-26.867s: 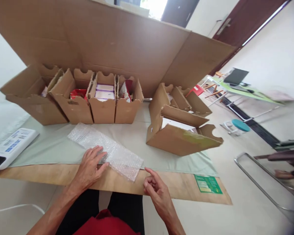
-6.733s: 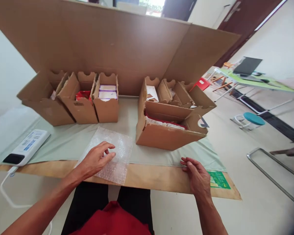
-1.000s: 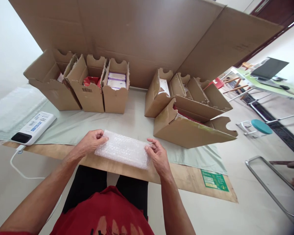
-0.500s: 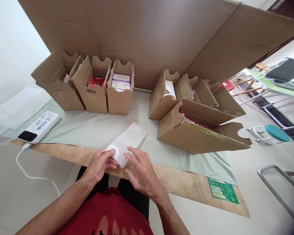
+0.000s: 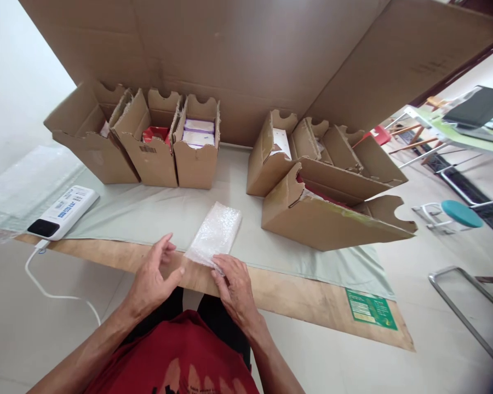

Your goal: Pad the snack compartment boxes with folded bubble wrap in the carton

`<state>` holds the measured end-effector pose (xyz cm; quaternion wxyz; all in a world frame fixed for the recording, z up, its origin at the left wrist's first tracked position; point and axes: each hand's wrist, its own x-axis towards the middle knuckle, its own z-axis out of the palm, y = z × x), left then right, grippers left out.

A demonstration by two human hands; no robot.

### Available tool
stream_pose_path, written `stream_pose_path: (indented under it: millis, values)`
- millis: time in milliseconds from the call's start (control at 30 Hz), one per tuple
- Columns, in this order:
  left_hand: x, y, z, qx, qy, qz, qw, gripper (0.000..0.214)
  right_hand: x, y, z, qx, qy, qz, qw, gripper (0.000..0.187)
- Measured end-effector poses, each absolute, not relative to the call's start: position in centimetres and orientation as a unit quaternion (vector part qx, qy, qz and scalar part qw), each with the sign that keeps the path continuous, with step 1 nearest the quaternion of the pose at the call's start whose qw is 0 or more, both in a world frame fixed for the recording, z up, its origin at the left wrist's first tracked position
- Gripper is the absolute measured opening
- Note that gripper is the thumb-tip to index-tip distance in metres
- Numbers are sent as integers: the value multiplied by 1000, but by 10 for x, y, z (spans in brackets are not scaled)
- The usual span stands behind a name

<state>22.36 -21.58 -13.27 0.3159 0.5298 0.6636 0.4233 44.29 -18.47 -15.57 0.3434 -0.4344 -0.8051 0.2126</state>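
Observation:
A flat bubble wrap bag (image 5: 217,230) lies on the pale green cloth, its near end reaching over the bare wooden edge. My right hand (image 5: 235,283) grips the bag's near right corner between thumb and fingers. To the left of the bag is my left hand (image 5: 156,276), with thumb and fingers apart and nothing in them. Whatever the bag may contain cannot be made out.
Three open cardboard bins (image 5: 156,156) stand at the back left, one holding purple-edged white packs (image 5: 199,133). More cardboard bins (image 5: 332,210) are on the right. A white power bank (image 5: 66,212) with a cable and clear bubble wrap sheeting (image 5: 28,178) lie at the left.
My left hand has let go of the bag and moved left. My right hand has closed on its near corner. The bag has turned slightly and lies lower on the table.

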Motion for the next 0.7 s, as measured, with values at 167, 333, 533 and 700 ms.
stream_pose_path:
  millis: [167,333,533,700]
  values:
    - [218,-196,-141,742,526,356,213,66,445,-180,-151,-448,-767,295,352,21]
    - [225,-177,-150,699,547,366,281,36,446,-171,-153,-492,-692,375,372,27]
    - [236,-169,-153,621,615,379,304,40,448,-171,-153,-521,-668,281,450,29]
    - [243,-167,-156,621,633,382,261,43,449,-186,-138,-420,-805,97,408,32]
